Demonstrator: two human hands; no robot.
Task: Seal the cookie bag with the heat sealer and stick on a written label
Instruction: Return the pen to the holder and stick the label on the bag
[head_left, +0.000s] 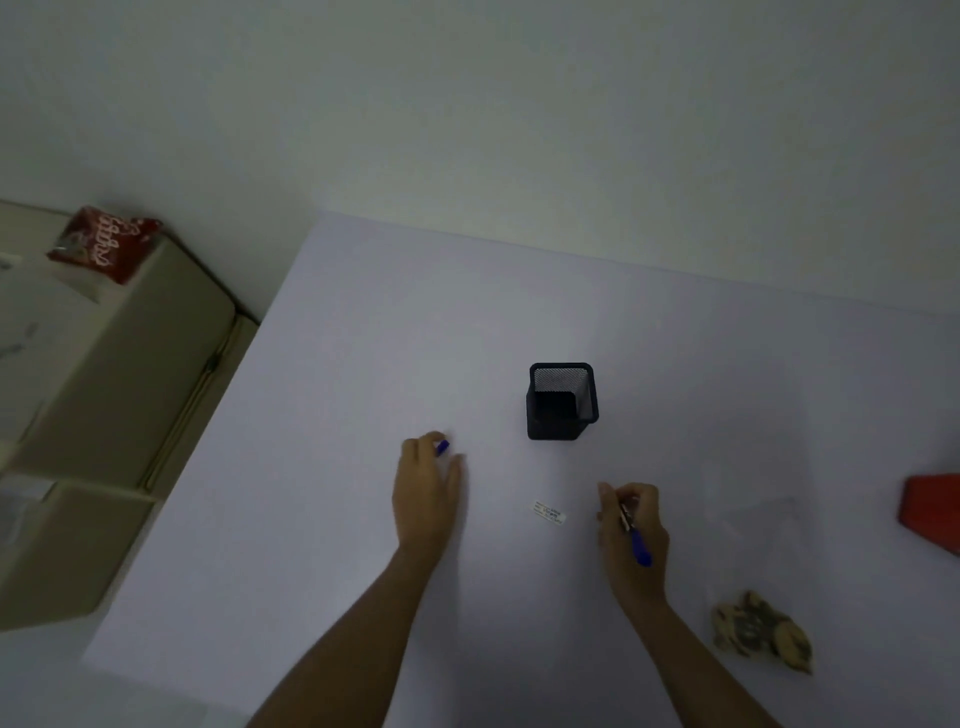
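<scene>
Near the black mesh pen holder, the left hand lies palm-down pinching a blue pen cap, while the right hand grips a blue pen beside the small white label

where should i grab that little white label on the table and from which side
Pinch the label at one short end, probably the right end nearest the right hand. It lies flat on the table, a thin strip, so a fingertip likely has to lift an edge first. The pen fills that hand now.
</scene>
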